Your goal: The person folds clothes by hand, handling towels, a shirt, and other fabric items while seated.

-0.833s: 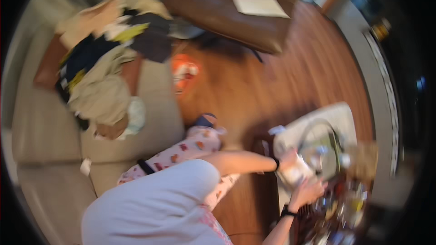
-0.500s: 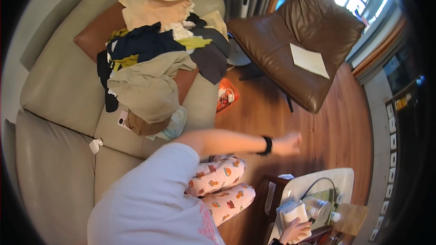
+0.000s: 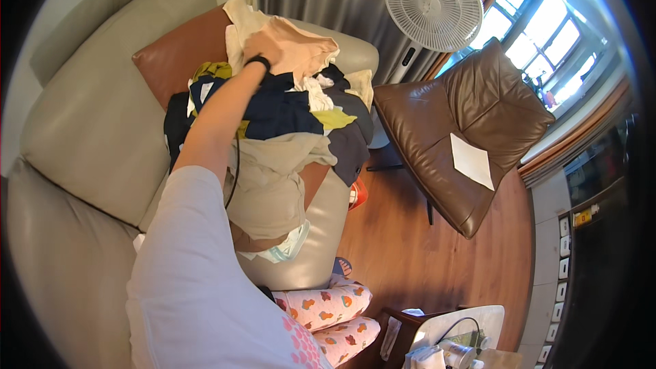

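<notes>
My left arm stretches forward over a heap of clothes on the sofa. The left hand, with a black band at its wrist, is on a peach-coloured garment at the heap's far side. Its fingers blend into the cloth, so their grip is unclear. Beneath and nearer lie a navy garment, a beige garment, a yellow-green cloth and a dark grey garment. A thin dark cord hangs beside my forearm. My right hand is out of view.
The clothes lie on a beige leather sofa with a brown cushion. A brown leather chair bearing a white sheet stands right, near a standing fan. At lower right is a cluttered small table.
My left hand has swung from above the floor at right to the peach garment. My right hand, earlier at the small table, has left the view. The view has shifted toward the fan.
</notes>
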Demonstrator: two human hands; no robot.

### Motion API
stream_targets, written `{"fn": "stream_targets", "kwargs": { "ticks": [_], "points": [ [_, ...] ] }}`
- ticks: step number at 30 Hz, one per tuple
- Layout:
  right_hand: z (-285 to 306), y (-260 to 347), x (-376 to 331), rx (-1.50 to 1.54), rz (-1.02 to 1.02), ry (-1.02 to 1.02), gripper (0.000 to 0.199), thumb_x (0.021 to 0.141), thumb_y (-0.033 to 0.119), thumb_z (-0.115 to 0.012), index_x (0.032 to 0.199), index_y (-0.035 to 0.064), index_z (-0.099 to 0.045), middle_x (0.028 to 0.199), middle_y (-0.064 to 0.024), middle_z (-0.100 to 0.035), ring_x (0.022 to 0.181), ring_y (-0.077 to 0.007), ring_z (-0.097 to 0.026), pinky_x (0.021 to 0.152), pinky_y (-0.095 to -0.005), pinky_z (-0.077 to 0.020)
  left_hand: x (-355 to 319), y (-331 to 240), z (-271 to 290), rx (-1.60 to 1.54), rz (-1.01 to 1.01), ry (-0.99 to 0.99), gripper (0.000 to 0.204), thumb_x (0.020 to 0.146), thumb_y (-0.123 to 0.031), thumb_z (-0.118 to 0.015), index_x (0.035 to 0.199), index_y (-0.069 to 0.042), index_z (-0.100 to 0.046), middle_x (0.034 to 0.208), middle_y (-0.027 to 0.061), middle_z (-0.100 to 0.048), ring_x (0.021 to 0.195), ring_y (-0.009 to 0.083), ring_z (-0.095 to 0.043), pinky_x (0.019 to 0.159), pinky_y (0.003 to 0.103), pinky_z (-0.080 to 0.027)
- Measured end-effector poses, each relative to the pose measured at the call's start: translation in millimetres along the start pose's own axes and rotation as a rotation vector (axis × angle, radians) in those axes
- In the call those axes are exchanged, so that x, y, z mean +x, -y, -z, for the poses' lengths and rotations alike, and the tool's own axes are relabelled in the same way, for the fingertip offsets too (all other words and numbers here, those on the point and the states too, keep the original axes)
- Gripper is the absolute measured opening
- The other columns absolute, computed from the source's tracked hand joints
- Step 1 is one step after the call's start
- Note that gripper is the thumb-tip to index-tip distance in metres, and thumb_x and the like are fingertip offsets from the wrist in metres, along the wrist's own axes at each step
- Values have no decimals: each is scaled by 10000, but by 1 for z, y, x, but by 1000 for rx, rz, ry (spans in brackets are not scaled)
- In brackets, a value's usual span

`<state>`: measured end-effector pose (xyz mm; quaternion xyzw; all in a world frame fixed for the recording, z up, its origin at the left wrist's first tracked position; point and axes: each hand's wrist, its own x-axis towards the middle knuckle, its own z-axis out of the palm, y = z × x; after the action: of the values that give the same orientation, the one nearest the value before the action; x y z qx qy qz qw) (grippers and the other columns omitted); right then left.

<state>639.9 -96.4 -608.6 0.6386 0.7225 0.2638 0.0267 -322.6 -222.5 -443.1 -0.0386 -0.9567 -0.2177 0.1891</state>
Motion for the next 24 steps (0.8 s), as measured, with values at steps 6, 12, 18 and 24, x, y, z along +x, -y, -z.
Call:
{"fn": "stream_targets", "kwargs": {
  "ticks": [6,12,18,24],
  "points": [
    [91,40,1,95,199,298,767,937,345,-509,1442,-98,-140,1399,-295,-383,1232,-408,-447,1003,-449,-389,60,81,-12,117,-88,475,607,662,-434,-738,1059,19,-665,1095,227,-650,1030,334,-632,902,367,-492],
    [69,51,14,877,-121,375,734,959,382,-470,1474,-31,-147,1453,-270,-317,1296,-385,-384,1063,-432,-320,114,46,55,-413,-408,-88,372,871,-308,-573,1032,17,-659,1035,198,-668,985,333,-633,867,384,-482],
    [69,65,26,1345,-9,273,642,961,341,-492,1472,39,-247,1471,-219,-316,1319,-370,-364,1051,-492,-309,63,-68,192,-1001,-751,10,304,937,-269,-577,1101,-17,-621,963,37,-665,876,114,-614,790,258,-478],
    [211,162,58,1595,180,233,625,913,136,-563,1452,13,-271,1455,-179,-357,1323,-310,-373,1074,-410,-312,-115,-127,290,-1188,-1173,345,167,924,-145,-565,967,-10,-653,886,21,-635,849,94,-557,774,245,-447]
  ]
}}
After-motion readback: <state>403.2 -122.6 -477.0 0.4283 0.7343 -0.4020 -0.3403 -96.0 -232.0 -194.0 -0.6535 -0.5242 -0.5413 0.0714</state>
